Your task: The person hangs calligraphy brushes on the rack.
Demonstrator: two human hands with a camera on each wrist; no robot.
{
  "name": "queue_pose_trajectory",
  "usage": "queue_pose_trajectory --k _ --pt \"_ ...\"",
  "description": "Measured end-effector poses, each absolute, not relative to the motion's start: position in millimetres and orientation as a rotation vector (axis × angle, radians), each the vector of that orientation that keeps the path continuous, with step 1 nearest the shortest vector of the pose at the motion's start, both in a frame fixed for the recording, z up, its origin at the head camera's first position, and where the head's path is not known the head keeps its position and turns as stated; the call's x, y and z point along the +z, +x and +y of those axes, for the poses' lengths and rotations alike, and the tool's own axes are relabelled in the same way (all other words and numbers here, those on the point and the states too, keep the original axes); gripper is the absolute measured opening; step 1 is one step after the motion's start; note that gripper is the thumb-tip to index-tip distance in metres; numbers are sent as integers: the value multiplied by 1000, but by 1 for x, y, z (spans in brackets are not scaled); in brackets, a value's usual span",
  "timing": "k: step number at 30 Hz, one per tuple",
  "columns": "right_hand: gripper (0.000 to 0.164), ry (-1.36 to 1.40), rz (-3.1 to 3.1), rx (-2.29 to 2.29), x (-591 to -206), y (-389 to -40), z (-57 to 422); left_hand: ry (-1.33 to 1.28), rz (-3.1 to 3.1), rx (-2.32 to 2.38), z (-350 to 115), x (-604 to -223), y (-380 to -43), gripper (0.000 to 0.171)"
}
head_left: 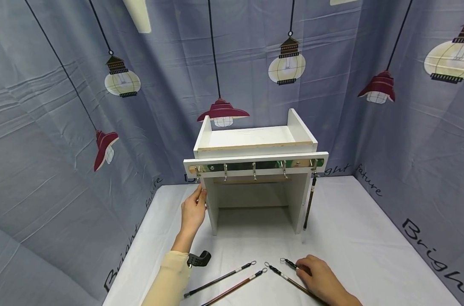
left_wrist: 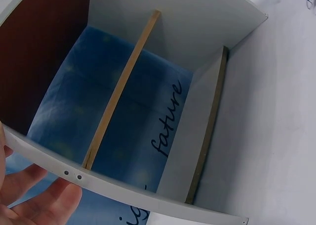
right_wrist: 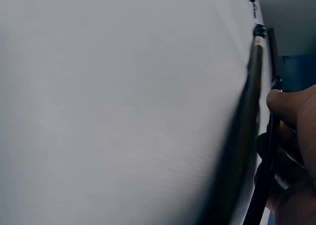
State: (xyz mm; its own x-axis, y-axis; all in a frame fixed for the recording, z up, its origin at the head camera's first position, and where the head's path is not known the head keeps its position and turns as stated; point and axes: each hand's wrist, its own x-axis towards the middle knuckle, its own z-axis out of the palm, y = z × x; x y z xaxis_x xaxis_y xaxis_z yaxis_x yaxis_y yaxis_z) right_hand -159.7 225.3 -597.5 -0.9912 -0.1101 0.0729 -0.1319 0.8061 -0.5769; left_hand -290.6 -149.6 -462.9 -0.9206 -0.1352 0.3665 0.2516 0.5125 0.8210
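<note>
A white wooden cabinet (head_left: 254, 149) stands on the table, with a row of metal hooks (head_left: 254, 170) on its front rail. My left hand (head_left: 193, 210) holds the front edge of its left side panel (left_wrist: 148, 201); in the left wrist view, fingertips touch the panel's outer face. A slim dark rod (head_left: 310, 204) hangs from the rightmost hook. Low on the right, my right hand (head_left: 321, 278) pinches another dark rod (right_wrist: 266, 178) with a wire loop at its end. Beside it lies a similar looped rod (head_left: 293, 282), partly hidden by the hand.
Two more looped rods, one black (head_left: 220, 278) and one reddish (head_left: 235, 291), lie on the white tabletop (head_left: 354, 238) at front centre. Blue-grey curtains (head_left: 170, 63) with printed lamps surround the table. The cabinet's top tray (head_left: 251, 136) has raised sides.
</note>
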Motion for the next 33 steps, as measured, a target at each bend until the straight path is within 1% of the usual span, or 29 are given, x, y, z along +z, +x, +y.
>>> queue_pose_trajectory --k 3,10,14,27,33 --pt "11 185 -2912 987 -589 -163 227 -94 -2373 -1387 -149 -462 -291 53" --pt "16 362 -2653 928 -570 -172 231 -101 -2373 -1392 -150 -461 -291 53" --pt "17 408 -2566 907 -560 -177 233 -97 -2377 -1391 -150 -461 -290 52" --pt "16 343 -2552 887 -518 -186 235 -92 -2378 -1378 -150 -460 -292 54" --pt "17 373 -2517 864 -501 -188 233 -99 -2382 -1383 -149 -461 -291 56"
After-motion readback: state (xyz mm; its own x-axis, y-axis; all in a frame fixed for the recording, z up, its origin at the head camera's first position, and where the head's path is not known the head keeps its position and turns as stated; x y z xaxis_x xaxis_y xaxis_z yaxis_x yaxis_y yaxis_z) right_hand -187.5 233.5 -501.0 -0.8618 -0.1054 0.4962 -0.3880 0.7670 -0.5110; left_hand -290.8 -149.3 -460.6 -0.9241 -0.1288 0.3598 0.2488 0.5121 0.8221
